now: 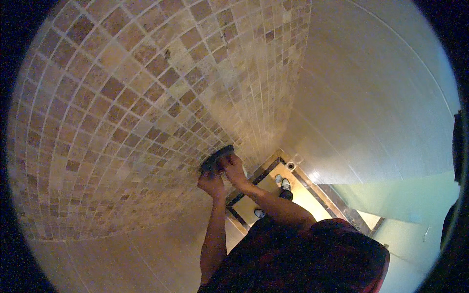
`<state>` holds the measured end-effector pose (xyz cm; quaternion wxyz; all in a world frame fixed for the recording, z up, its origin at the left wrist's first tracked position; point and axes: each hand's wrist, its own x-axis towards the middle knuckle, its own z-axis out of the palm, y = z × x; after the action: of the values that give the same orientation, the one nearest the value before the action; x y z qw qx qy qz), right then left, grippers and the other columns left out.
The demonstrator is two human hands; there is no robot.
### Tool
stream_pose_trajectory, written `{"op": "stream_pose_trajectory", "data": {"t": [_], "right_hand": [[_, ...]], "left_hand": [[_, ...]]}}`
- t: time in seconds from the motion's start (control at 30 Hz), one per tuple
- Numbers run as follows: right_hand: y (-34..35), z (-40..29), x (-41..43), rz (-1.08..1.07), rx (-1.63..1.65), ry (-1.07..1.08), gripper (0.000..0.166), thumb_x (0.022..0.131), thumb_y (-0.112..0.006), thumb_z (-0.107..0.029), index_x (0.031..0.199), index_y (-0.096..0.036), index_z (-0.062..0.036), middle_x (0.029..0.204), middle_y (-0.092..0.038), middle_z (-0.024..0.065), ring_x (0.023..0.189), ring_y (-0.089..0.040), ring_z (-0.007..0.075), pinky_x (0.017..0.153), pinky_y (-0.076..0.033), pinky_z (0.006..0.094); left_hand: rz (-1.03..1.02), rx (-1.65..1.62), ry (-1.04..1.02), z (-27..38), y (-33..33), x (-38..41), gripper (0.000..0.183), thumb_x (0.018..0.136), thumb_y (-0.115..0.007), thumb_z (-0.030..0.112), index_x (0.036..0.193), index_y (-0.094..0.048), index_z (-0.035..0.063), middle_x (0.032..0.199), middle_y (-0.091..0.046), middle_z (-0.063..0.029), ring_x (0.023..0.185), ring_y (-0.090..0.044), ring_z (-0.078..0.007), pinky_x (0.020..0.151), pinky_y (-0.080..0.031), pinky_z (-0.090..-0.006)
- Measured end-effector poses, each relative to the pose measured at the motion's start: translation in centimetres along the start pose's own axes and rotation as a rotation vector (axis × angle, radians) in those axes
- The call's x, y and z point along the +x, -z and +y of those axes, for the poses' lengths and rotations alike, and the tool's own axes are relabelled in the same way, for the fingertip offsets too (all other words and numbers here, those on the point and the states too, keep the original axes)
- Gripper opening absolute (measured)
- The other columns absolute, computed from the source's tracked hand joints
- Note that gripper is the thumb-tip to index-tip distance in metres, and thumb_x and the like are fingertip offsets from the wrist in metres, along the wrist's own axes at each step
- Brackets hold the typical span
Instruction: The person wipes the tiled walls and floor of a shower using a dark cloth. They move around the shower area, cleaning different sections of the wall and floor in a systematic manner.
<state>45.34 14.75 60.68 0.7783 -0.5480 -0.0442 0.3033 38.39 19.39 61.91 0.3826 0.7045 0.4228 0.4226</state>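
Note:
My left hand (211,184) and my right hand (234,169) are side by side on a dark oblong tool (219,156), perhaps a scrub brush or a pad. Its long side lies along the mosaic tile wall (146,106), and it appears to touch the tiles. Fingers of both hands curl around its near side, with the right hand by its upper end and the left by its lower end. Blur and dim light hide the tool's face and details. The wall is set with small brown and beige square tiles with pale grout lines.
Large smooth wall panels (366,91) adjoin the mosaic on the right. Below is a yellowish floor (306,199) with a dark border strip (265,174) and a round drain or pipe opening (290,166) in the corner. My shoes (285,185) stand there. A greenish glass panel (384,201) is at right.

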Motion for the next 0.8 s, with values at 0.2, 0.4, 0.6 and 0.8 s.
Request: {"op": "stream_pose_trajectory", "data": {"t": [0.2,0.4,0.6,0.8], "right_hand": [[5.1,0.3,3.8,0.047,-0.052,0.107,0.021,0.091,-0.053,-0.014,0.08,-0.061,0.0026,0.072,-0.063,0.0079,0.064,-0.059,0.0161,0.059,-0.049,0.0326],[10.1,-1.2,8.1,0.096,0.138,0.166,0.018,0.09,-0.054,-0.015,0.08,-0.06,-0.0015,0.071,-0.061,0.0047,0.062,-0.056,0.0117,0.057,-0.047,0.0296],[13.7,-4.8,11.3,0.143,0.153,0.187,0.016,0.091,-0.054,-0.016,0.08,-0.06,-0.0057,0.073,-0.061,0.0014,0.065,-0.053,0.0098,0.058,-0.045,0.0276],[20.4,-7.4,15.9,0.104,-0.041,0.229,0.028,0.089,-0.051,-0.031,0.079,-0.059,-0.0056,0.068,-0.055,0.0026,0.061,-0.048,0.0121,0.055,-0.04,0.0291]], "left_hand": [[-0.092,0.173,-0.162,2.4,-4.9,-0.1,0.009,0.077,-0.066,0.009,0.077,-0.07,0.001,0.074,-0.07,-0.0141,0.063,-0.066,-0.0284,0.064,-0.052,-0.0377],[-0.116,0.119,-0.26,2.8,-11.9,-1.2,0.014,0.075,-0.066,0.014,0.083,-0.071,0.0033,0.081,-0.07,-0.0148,0.068,-0.066,-0.0321,0.067,-0.052,-0.0424],[-0.172,0.296,-0.46,3.5,-16.7,-1.5,0.015,0.077,-0.063,0.013,0.086,-0.071,0.0042,0.082,-0.07,-0.0148,0.072,-0.067,-0.0336,0.069,-0.052,-0.0423],[-0.454,0.168,-0.271,9.4,-21.8,-1.1,0.014,0.079,-0.063,0.014,0.086,-0.072,0.0059,0.083,-0.07,-0.0149,0.074,-0.066,-0.0345,0.069,-0.052,-0.0423]]}}
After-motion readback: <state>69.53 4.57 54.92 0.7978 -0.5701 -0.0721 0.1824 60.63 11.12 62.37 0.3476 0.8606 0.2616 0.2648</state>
